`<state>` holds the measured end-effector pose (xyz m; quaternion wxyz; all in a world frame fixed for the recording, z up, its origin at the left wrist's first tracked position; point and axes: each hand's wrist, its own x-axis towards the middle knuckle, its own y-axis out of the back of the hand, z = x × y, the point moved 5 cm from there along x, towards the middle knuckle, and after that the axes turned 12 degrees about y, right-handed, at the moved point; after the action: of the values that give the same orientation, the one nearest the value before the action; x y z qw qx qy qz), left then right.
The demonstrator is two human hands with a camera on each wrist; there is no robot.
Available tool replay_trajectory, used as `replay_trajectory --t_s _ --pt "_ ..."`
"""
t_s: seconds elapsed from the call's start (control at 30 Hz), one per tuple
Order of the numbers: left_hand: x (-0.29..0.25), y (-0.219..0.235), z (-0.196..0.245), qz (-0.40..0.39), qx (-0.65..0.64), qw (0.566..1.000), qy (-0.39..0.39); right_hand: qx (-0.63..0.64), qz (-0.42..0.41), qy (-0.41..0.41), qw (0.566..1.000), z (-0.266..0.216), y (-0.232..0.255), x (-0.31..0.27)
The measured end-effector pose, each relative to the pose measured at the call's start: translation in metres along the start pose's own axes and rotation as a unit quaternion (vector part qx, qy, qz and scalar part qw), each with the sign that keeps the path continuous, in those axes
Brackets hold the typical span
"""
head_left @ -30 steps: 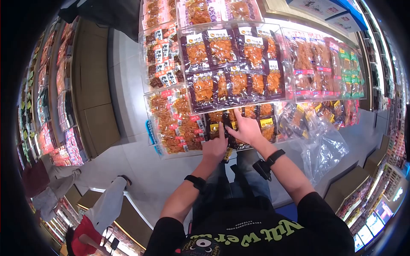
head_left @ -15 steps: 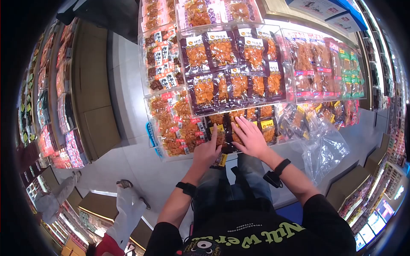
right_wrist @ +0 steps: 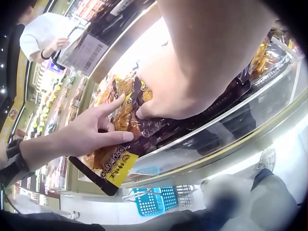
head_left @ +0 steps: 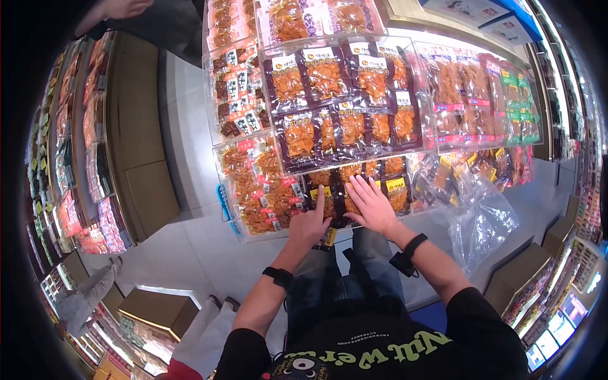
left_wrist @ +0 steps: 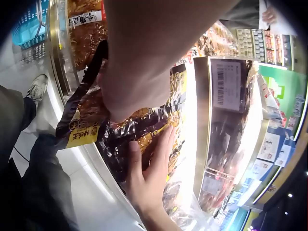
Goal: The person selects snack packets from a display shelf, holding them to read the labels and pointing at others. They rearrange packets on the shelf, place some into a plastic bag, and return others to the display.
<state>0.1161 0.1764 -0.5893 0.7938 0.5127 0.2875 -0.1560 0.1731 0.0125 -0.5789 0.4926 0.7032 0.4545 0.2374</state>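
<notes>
In the head view my left hand (head_left: 310,223) rests on dark food packets in the lower bin, its index finger stretched forward and thumb out to the side. One dark packet with a yellow label (right_wrist: 122,171) lies under this hand and sticks out past the bin's front edge. To its right my right hand (head_left: 373,208) lies palm down with spread fingers on neighbouring dark packets (head_left: 397,192). Orange-brown food shows through their clear windows. In the left wrist view the right hand (left_wrist: 150,185) presses on the dark packets, while the left hand's fingers are mostly hidden.
A raised clear tray of purple packets (head_left: 351,123) overhangs the lower bin. Red-and-white packets (head_left: 256,190) fill the bin at left; a loose clear plastic bag (head_left: 478,225) hangs at right. A blue basket (right_wrist: 149,202) stands on the floor. Other people stand nearby.
My right hand has drawn back from the tray edge and flattened onto the packets. The left hand has shifted left and slightly nearer, and the jutting packet has moved left. A bystander at lower left has moved.
</notes>
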Motion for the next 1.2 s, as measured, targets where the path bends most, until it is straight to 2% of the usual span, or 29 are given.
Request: replay_trajectory --t_s 0.4,0.57,0.9,1.0,1.07,1.1,1.2 --pt "-0.003 0.001 0.003 0.049 -0.016 0.999 -0.018 -0.004 0.0 0.002 1.0 -0.007 -0.006 0.002" --pt "-0.004 0.002 0.006 0.056 -0.007 0.998 -0.02 0.061 0.017 -0.013 0.998 -0.003 -0.004 0.003" --pt "-0.006 0.001 0.006 0.101 0.011 0.994 -0.029 0.115 0.047 -0.045 0.991 -0.001 0.0 0.002" --pt "-0.006 0.001 0.005 0.12 0.003 0.992 -0.032 0.121 0.027 -0.04 0.992 -0.002 0.005 0.002" --pt "-0.007 0.002 0.008 0.122 0.013 0.991 -0.049 0.108 -0.034 -0.007 0.994 -0.008 0.01 0.004" --pt "-0.007 0.001 0.007 0.122 0.013 0.991 -0.049 0.108 -0.034 -0.007 0.994 -0.008 0.009 0.004" --pt "-0.004 0.006 0.009 0.1 -0.005 0.994 -0.032 0.085 -0.068 0.004 0.994 -0.009 0.005 0.005"
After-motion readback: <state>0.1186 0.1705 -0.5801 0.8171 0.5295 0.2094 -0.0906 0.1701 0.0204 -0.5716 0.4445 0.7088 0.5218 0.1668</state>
